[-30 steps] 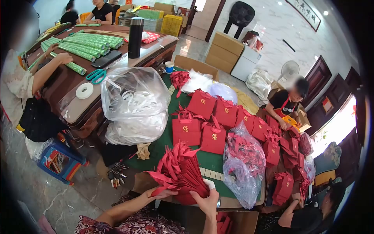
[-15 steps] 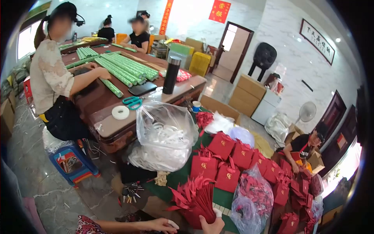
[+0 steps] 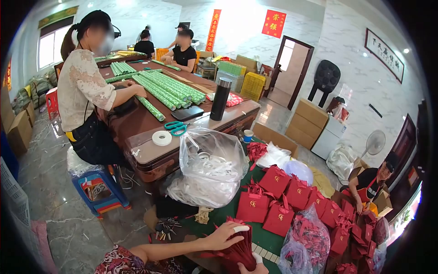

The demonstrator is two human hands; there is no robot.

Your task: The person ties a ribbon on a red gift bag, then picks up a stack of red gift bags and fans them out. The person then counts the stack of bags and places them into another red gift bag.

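Note:
A fanned stack of red paper bags [image 3: 238, 251] with ribbons is at the bottom centre. My left hand [image 3: 226, 236], with a white-wrapped finger, lies over the top of the stack, its fingers bent round the ribbons and upper edges. Low on the right side of the stack, my right hand [image 3: 256, 266] grips it, partly cut off by the frame's bottom edge. Just behind, several finished red bags [image 3: 252, 207] with gold lettering stand on a green surface [image 3: 211, 230]. To the right sits a clear plastic bag [image 3: 308, 237] full of red pieces.
A large plastic bag of white strips [image 3: 212, 169] stands beside the brown table [image 3: 150, 172], which bears green rolls [image 3: 166, 89], scissors, tape and a black flask [image 3: 221, 99]. One person [image 3: 86, 91] works at the left; another [image 3: 368, 187] sits at the right. A blue stool [image 3: 101, 191] is at left.
My left hand has moved right and up onto the top of the red stack. My right hand still holds the stack's side. The view has shifted, so the room appears further right.

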